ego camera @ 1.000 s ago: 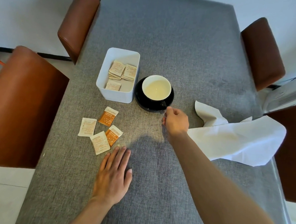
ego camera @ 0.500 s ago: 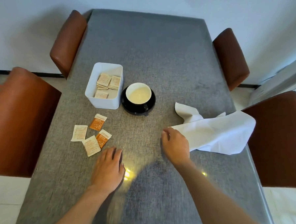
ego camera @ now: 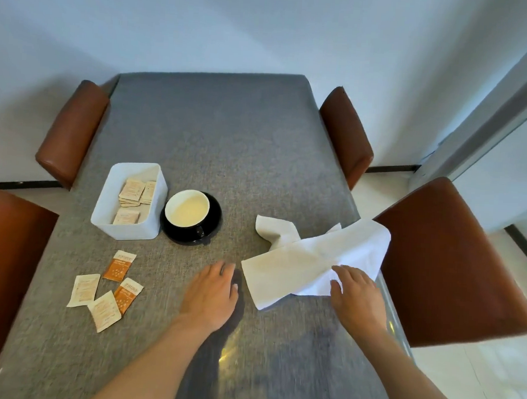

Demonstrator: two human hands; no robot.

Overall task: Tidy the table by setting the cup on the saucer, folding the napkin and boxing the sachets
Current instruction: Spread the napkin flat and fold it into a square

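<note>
A white cup (ego camera: 188,208) stands on the black saucer (ego camera: 213,227) beside the white box (ego camera: 132,233), which holds several sachets (ego camera: 133,191). Several more sachets (ego camera: 104,291), cream and orange, lie loose on the grey table left of my hands. The white napkin (ego camera: 308,259) lies crumpled at the table's right edge. My right hand (ego camera: 357,299) rests on the napkin's near edge, fingers spread on the cloth. My left hand (ego camera: 210,294) lies flat on the table just left of the napkin's near corner, apart from it.
The grey cloth-covered table (ego camera: 223,136) has brown chairs on both sides: two on the left (ego camera: 70,134), two on the right (ego camera: 454,264). The napkin's far corner overhangs the right table edge next to the near right chair. A white wall stands behind.
My right hand moved right from beside the saucer onto the napkin's near edge. My left hand shifted right, away from the loose sachets. The camera tilted up and back.
</note>
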